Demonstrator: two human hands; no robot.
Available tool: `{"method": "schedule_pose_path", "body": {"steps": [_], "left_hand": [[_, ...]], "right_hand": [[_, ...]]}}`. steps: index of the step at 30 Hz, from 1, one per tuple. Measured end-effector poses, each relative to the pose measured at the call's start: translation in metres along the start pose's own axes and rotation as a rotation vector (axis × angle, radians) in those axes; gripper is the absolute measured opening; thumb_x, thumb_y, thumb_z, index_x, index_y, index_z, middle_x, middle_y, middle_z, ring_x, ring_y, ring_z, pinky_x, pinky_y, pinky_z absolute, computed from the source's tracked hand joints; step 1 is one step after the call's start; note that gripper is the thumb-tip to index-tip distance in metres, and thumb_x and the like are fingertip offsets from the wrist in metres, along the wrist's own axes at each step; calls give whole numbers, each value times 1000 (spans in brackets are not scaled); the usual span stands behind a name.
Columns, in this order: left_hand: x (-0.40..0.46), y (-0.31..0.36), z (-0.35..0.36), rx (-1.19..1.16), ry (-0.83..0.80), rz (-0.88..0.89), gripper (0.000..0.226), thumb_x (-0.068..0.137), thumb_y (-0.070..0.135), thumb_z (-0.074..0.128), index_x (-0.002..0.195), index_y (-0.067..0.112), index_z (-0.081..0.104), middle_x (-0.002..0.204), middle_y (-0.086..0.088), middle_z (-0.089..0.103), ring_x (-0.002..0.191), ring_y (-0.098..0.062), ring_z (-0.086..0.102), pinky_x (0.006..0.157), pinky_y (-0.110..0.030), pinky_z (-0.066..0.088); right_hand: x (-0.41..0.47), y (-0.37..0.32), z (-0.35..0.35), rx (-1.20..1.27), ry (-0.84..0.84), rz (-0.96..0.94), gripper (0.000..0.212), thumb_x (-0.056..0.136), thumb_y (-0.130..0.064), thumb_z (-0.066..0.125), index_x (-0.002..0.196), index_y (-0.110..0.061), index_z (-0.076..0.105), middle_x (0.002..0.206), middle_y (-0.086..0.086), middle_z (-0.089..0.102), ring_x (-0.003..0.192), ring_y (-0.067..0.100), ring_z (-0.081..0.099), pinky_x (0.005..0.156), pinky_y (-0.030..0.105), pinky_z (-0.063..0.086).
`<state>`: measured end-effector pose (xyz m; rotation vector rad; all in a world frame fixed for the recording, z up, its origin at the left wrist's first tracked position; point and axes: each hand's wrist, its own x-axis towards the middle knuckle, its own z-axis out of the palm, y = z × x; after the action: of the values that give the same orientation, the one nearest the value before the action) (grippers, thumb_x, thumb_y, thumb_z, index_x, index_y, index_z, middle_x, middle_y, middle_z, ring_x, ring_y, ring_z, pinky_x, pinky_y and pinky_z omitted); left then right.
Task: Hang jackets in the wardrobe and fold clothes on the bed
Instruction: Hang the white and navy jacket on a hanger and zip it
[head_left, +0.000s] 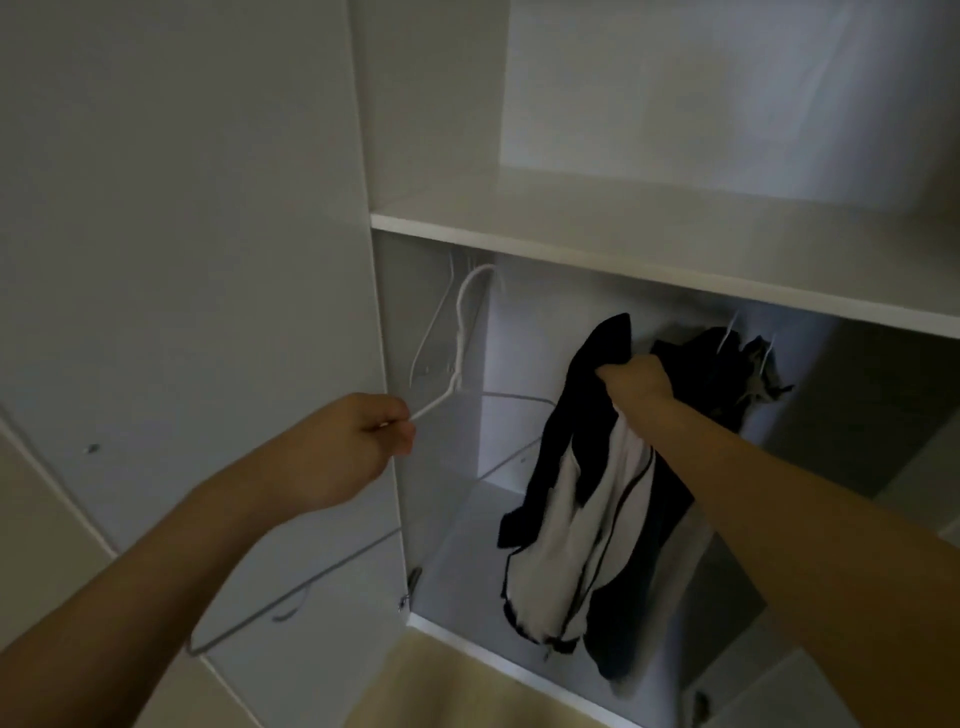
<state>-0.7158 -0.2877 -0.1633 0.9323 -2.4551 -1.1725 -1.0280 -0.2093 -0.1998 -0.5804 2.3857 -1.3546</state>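
The person is standing before an open white wardrobe (649, 228), both bare arms reaching into it. The left hand (358, 441) is pinching the lower end of a white wire hanger (460, 353) between curled fingers and thumb; the hanger is rising up and away from that hand toward the dim top of the lower compartment, where its hook is curving just under the shelf. A second thin hanger (431, 332) is hanging just beyond it, close to the wardrobe's left wall. The right hand (636, 379) is clenching a black and white jacket (582, 509) by a bunched fold near its top, fingers wrapped tight around the cloth, and the rest of the garment is dangling below that hand, inside the lower compartment and clear of its floor. The jacket is lying between the two hands, nearer the right one, and a thin wire of the held hanger is running from the left hand toward it. Just beyond the right hand, dark clothes (727, 374) are already hanging on white hangers deeper in the wardrobe. Above both hands the white shelf is spanning the cabinet. Below the arms, a pale cream cloth surface (441, 686) is showing at the bottom edge of view.
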Motion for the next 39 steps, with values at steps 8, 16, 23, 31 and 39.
{"method": "schedule_pose_path", "body": {"steps": [8, 16, 23, 31, 39], "left_hand": [[-39, 56, -9, 57, 95, 149, 27, 99, 18, 46, 78, 8, 58, 43, 10, 44, 37, -1, 37, 39, -12, 29], [-53, 68, 13, 78, 63, 175, 31, 101, 23, 44, 86, -1, 57, 47, 12, 43, 41, 0, 38, 42, -12, 31], [-19, 71, 48, 138, 73, 202, 32, 101, 23, 42, 88, -1, 58, 64, 2, 48, 50, -3, 42, 42, -12, 32], [1, 38, 40, -179, 192, 403, 28, 102, 17, 46, 77, 9, 55, 51, 19, 46, 48, 4, 39, 50, -10, 30], [14, 48, 15, -141, 305, 504, 25, 101, 16, 48, 78, 11, 58, 52, 14, 46, 51, 0, 40, 53, -18, 34]], "right_hand": [[-10, -19, -42, 77, 8, -70, 12, 92, -23, 57, 83, -15, 59, 72, 5, 54, 63, 17, 51, 66, 29, 46], [-22, -18, -57, 116, -38, 55, 34, 96, -20, 55, 119, 6, 58, 119, 23, 61, 86, 24, 59, 72, 25, 51], [-67, -38, -51, 227, -132, -37, 31, 95, -21, 57, 116, 2, 60, 107, 16, 64, 89, 23, 59, 73, 27, 48], [-117, -41, -76, 68, -144, -695, 27, 94, -24, 59, 119, -31, 51, 118, -6, 56, 89, -16, 55, 81, -4, 37], [-96, -84, -83, -775, 159, -1400, 36, 95, -26, 55, 117, 1, 58, 104, 15, 61, 108, 39, 58, 105, 47, 33]]}}
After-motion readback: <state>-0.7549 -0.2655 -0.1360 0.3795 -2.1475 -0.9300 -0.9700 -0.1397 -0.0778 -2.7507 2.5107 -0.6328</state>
